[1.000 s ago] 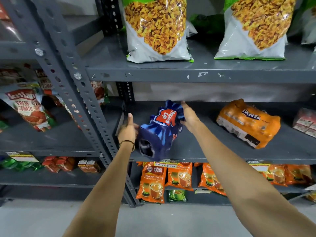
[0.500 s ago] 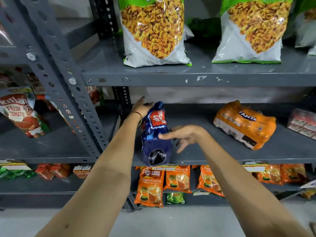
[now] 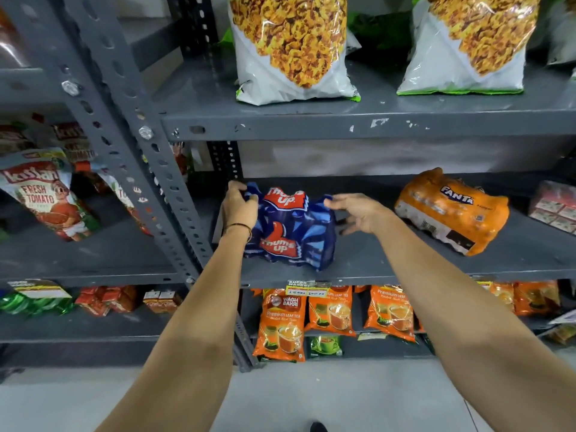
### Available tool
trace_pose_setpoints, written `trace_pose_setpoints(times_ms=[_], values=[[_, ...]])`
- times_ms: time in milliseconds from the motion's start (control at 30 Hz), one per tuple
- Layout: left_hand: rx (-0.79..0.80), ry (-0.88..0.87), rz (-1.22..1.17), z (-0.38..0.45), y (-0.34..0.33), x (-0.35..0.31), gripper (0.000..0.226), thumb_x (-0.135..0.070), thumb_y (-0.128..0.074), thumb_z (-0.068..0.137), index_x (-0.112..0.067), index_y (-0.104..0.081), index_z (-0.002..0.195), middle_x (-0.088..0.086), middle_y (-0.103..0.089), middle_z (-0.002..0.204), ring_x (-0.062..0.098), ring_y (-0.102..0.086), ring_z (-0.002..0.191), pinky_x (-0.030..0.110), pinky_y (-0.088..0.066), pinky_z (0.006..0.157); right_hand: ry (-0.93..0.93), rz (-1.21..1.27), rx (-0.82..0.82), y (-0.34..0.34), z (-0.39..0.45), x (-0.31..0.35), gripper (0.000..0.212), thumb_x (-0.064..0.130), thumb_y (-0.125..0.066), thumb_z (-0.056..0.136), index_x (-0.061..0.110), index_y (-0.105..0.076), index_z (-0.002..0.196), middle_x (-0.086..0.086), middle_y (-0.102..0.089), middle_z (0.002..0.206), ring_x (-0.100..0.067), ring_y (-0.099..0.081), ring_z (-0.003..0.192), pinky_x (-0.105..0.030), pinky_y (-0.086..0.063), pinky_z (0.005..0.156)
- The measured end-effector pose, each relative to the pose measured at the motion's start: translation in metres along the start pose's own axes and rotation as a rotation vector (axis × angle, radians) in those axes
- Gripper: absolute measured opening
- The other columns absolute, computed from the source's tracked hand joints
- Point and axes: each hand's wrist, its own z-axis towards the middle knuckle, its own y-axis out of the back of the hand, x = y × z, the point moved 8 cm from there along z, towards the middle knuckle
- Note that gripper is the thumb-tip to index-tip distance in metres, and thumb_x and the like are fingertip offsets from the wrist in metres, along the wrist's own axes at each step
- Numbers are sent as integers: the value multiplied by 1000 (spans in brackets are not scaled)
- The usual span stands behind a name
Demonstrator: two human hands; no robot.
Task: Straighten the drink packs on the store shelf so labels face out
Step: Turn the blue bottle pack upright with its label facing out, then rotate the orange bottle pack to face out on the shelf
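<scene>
A crinkly blue drink pack is gripped by the left hand; the right hand, fingers spread, touches it beside a glossy orange pack.

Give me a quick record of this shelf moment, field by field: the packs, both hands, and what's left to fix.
blue pack: blue plastic-wrapped Thums Up drink pack, label facing out
left hand: left hand gripping its upper left corner
right hand: right hand open, fingers at its upper right corner
orange pack: orange plastic-wrapped Fanta drink pack, lying skewed
shelf: grey metal shelf

Even lighting, soft wide-angle edges
</scene>
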Motion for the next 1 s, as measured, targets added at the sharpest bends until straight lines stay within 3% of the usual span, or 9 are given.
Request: trace_pose_setpoints(times_ms=[67, 167, 267, 433, 567, 667, 767, 933, 1000], values=[[14, 15, -42, -6, 0, 8, 40, -10, -50, 89, -17, -51, 129, 18, -60, 124, 34, -59, 110, 32, -47, 90, 17, 76, -24, -7, -1, 2, 26, 23, -61, 90, 24, -58, 116, -11, -50, 140, -36, -52, 117, -46, -46, 89], [28, 50, -80, -13, 3, 16, 47, -14, -48, 90, -26, -49, 136, 14, -55, 134, 32, -57, 115, 37, -48, 101, 28, 75, -26, -17, -4, 5, 33, 24, -56, 93, 21, -56, 126, -11, -53, 137, -33, -54, 103, -43, -46, 87], [28, 62, -60, -20, 7, 19, 49, -16, -47, 90, -29, -47, 138, 12, -54, 136, 32, -58, 115, 42, -48, 101, 34, 58, -30, -18, -7, 4, 34, 24, -54, 94, 20, -55, 127, -10, -53, 137, -33, -54, 101, -43, -46, 87], [10, 48, 4, -32, 11, 17, 48, -19, -42, 94, -29, -43, 141, 15, -47, 140, 32, -51, 122, 42, -43, 106, 35, 27, -18, -19, -13, -3, 34, 25, -53, 95, 19, -54, 128, -9, -50, 138, -34, -54, 107, -46, -46, 90], [-36, 24, 172, -39, 17, 4, 50, -18, -43, 92, -25, -42, 142, 13, -47, 143, 33, -49, 126, 40, -42, 104, 32, 55, -55, -12, -16, -7, 40, 34, -53, 95, 21, -51, 132, -8, -46, 144, -35, -47, 125, -45, -44, 94], [-106, -106, 311, -38, 13, -32, 50, -16, -46, 89, -17, -46, 139, 11, -47, 145, 34, -49, 127, 42, -42, 101, 79, 122, -217, 29, -15, -6, 53, 40, -53, 93, 20, -44, 141, -2, -40, 150, -28, -40, 134, -42, -41, 100], [-96, -168, 326, -35, -16, -76, 46, -19, -46, 89, -17, -51, 135, 18, -56, 134, 38, -54, 121, 42, -45, 98, 135, 195, -465, 90, -17, -11, 54, 34, -52, 94, 8, -43, 141, -9, -44, 147, -29, -41, 135, -37, -35, 109], [167, -265, 252, -46, -145, -151, 48, -29, -42, 95, -15, -44, 141, 9, -46, 148, 28, -43, 135, 32, -33, 110, 96, 134, -786, 206, -35, -36, 41, 26, -43, 96, -1, -53, 125, -15, -61, 122, -35, -55, 117, -39, -43, 102], [297, -270, 265, -56, -203, -170, 51, -32, -39, 97, -12, -40, 143, 10, -39, 152, 28, -38, 138, 31, -30, 112, 46, 65, -847, 246, -37, -50, 44, 27, -41, 97, -4, -53, 126, -14, -59, 127, -34, -52, 120, -35, -39, 100]])
